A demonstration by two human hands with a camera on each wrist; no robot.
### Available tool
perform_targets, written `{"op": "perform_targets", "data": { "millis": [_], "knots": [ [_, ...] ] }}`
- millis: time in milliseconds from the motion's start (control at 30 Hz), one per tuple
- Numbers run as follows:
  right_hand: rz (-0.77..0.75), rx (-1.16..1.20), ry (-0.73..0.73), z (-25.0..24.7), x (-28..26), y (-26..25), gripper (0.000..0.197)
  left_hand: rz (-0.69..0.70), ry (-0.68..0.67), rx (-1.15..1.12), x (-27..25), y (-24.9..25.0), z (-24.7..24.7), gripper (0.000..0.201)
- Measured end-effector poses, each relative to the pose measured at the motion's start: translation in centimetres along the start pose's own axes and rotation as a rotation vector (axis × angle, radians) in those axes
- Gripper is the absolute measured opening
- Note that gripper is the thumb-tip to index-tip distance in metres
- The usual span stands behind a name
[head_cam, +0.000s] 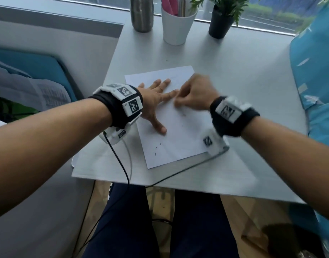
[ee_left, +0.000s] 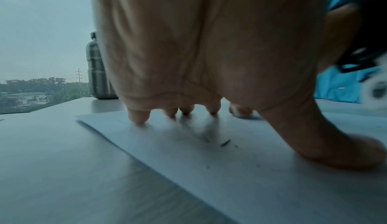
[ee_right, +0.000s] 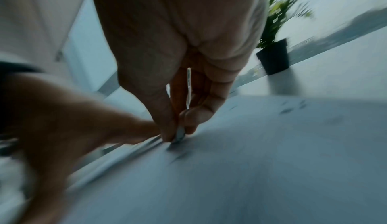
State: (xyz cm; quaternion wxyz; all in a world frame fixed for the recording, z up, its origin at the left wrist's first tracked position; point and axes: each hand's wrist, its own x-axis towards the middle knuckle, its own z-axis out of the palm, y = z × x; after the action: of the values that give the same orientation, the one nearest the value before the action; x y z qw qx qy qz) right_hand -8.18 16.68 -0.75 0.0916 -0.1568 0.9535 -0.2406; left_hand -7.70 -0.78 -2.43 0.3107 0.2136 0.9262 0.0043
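Note:
A white sheet of paper lies askew on the pale table, with a few short dark marks near its front. My left hand lies flat on the sheet's left part, fingers spread and straight, pressing it down; the left wrist view shows its fingertips on the paper. My right hand is blurred, right beside the left fingertips. In the right wrist view its thumb and fingers pinch a small pale eraser-like piece against the paper.
At the table's back stand a steel bottle, a white cup of pens and a black potted plant. Blue cloth covers the right side. Wrist cables hang over the front edge. A blue cushion lies left.

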Motion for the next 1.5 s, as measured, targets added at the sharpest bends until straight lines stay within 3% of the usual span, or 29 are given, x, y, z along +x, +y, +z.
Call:
{"op": "perform_targets", "data": {
  "millis": [100, 200, 333, 433, 533, 733, 867, 1033, 1200, 1300, 1367, 1500],
  "knots": [
    [0.097, -0.040, 0.086, -2.3, 1.5, 1.9, 0.016, 0.000, 0.003, -0.003, 0.0, -0.1, -0.1, 0.141],
    [0.109, 0.004, 0.036, -3.3, -0.9, 2.1, 0.013, 0.005, -0.011, 0.005, 0.1, -0.2, -0.6, 0.142],
    [0.117, -0.027, -0.056, -2.2, -5.3, 2.5, 0.010, -0.016, -0.008, 0.058, 0.0, 0.0, -1.9, 0.143],
    [0.127, 0.017, 0.014, -1.0, -6.4, 3.2, 0.007, 0.022, 0.039, 0.093, -0.7, 1.7, -2.2, 0.138],
    [0.098, 0.026, 0.051, -0.5, -6.6, 3.3, 0.007, 0.106, 0.024, 0.006, -1.2, 4.2, -0.7, 0.131],
    [0.074, 0.000, 0.098, 0.0, -7.2, 2.6, 0.008, 0.084, -0.020, 0.050, -0.8, 5.4, 1.9, 0.142],
    [-0.080, -0.010, -0.060, 0.7, -9.6, 0.7, 0.005, 0.073, -0.045, 0.080, -0.7, 5.5, 1.8, 0.146],
    [0.074, 0.017, 0.082, -0.8, -7.1, 1.9, 0.009, 0.060, -0.044, 0.063, -0.6, 5.5, 1.8, 0.146],
    [-0.023, -0.001, -0.088, 0.2, -9.5, 0.4, 0.006, 0.059, -0.051, 0.072, -0.7, 5.6, 1.8, 0.148],
    [0.123, 0.019, 0.058, -1.3, -6.7, 2.2, 0.011, 0.058, -0.048, 0.059, -0.9, 5.7, 1.6, 0.147],
    [0.130, 0.025, 0.095, -0.9, -6.6, 2.3, 0.011, 0.055, -0.050, 0.052, -0.9, 5.7, 1.5, 0.148],
    [-0.004, 0.019, -0.081, 0.7, -9.9, 0.6, 0.007, 0.046, -0.057, 0.075, -0.6, 5.7, 1.7, 0.150]
  ]
}}
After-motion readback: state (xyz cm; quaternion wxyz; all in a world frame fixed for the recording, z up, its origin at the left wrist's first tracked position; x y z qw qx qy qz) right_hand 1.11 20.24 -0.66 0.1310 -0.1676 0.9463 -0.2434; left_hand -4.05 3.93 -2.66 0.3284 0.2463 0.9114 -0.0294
